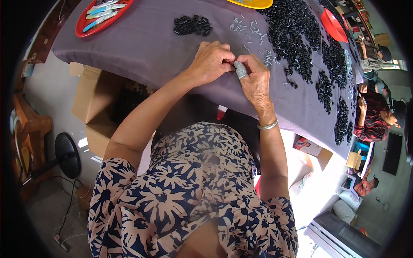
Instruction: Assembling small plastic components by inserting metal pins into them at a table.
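Note:
My left hand (211, 61) and my right hand (254, 77) meet above the near part of the cloth-covered table, fingers pinched and fingertips almost touching. Whatever they hold between them is too small and too hidden to make out. Grey tape or wrapping (240, 70) covers my right thumb, and a bangle rings that wrist. Just beyond my left hand lies a heap of small black tube-like parts (192, 26). Past my right hand are scattered short clear pieces (254, 31). A broad spread of small black parts (297, 38) covers the table's right side.
A red tray (80, 28) with several blue- and white-handled tools stands at the far left. At the back are a yellow dish (254, 4) and a red bowl (333, 25). An open cardboard box (88, 96) is under the table's left side. Other people (374, 112) sit at the right.

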A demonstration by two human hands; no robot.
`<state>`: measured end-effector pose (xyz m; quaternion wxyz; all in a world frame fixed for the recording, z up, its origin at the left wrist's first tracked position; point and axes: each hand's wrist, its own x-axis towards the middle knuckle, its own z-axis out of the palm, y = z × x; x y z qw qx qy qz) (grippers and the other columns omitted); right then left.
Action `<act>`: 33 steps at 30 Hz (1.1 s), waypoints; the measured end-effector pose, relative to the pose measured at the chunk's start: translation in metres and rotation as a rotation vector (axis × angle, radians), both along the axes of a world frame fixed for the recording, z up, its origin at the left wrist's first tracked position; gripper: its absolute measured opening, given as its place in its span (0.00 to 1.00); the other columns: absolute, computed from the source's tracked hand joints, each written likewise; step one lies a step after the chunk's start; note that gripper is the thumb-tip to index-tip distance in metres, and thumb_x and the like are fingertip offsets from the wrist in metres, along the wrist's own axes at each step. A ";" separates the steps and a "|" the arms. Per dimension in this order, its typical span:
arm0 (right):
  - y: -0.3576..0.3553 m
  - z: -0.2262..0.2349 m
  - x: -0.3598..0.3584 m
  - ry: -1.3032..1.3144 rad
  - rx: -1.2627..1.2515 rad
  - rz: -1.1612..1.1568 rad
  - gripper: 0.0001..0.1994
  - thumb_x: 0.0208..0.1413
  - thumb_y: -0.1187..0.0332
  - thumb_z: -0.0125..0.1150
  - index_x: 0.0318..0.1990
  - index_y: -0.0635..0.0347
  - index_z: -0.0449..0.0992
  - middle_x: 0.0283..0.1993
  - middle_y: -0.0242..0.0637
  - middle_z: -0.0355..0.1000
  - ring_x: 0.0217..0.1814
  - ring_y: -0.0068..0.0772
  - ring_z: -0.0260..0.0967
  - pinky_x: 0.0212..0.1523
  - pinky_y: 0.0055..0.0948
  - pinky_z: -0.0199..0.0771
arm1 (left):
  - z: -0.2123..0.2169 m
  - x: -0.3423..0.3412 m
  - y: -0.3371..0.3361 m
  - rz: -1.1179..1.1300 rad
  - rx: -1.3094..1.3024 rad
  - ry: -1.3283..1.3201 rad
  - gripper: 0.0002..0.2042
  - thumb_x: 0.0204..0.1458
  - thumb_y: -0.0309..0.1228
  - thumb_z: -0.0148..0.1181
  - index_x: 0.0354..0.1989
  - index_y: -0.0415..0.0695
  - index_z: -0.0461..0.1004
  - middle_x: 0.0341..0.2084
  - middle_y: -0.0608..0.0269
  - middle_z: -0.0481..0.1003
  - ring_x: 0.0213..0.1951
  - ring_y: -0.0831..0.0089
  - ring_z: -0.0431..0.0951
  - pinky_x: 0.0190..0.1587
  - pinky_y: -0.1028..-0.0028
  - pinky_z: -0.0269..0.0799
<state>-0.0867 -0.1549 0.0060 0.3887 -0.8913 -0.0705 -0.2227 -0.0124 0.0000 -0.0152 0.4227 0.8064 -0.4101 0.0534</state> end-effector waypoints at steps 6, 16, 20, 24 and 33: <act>0.002 -0.003 0.001 -0.029 0.008 -0.018 0.06 0.49 0.81 0.62 0.34 0.63 0.73 0.31 0.42 0.72 0.29 0.45 0.71 0.30 0.35 0.70 | -0.002 0.000 -0.001 0.003 -0.003 0.005 0.06 0.42 0.30 0.67 0.27 0.44 0.78 0.25 0.67 0.72 0.34 0.66 0.70 0.45 0.66 0.59; 0.001 -0.004 0.000 0.047 0.089 -0.052 0.04 0.53 0.78 0.63 0.35 0.63 0.75 0.29 0.32 0.72 0.29 0.20 0.70 0.33 0.22 0.72 | -0.004 0.001 -0.001 0.009 -0.024 -0.001 0.05 0.43 0.30 0.66 0.27 0.45 0.78 0.25 0.67 0.73 0.34 0.66 0.70 0.44 0.66 0.60; 0.000 -0.002 -0.001 0.070 0.098 -0.058 0.04 0.53 0.78 0.63 0.35 0.63 0.75 0.29 0.32 0.73 0.29 0.19 0.70 0.33 0.22 0.71 | 0.001 0.000 0.002 -0.007 0.009 0.021 0.05 0.44 0.31 0.65 0.28 0.46 0.78 0.26 0.67 0.72 0.35 0.66 0.70 0.46 0.65 0.59; 0.002 -0.002 0.000 0.048 0.102 -0.041 0.04 0.51 0.79 0.63 0.34 0.63 0.74 0.29 0.35 0.72 0.27 0.25 0.69 0.31 0.25 0.71 | -0.001 0.001 0.003 -0.010 -0.002 0.035 0.05 0.45 0.31 0.65 0.28 0.46 0.78 0.26 0.68 0.72 0.36 0.67 0.70 0.47 0.65 0.59; 0.000 -0.003 0.002 0.043 0.062 -0.016 0.04 0.53 0.79 0.62 0.35 0.64 0.74 0.30 0.34 0.71 0.29 0.22 0.69 0.34 0.23 0.71 | -0.002 0.000 0.001 0.008 0.001 0.037 0.05 0.44 0.30 0.65 0.28 0.45 0.78 0.26 0.67 0.72 0.36 0.66 0.70 0.47 0.65 0.59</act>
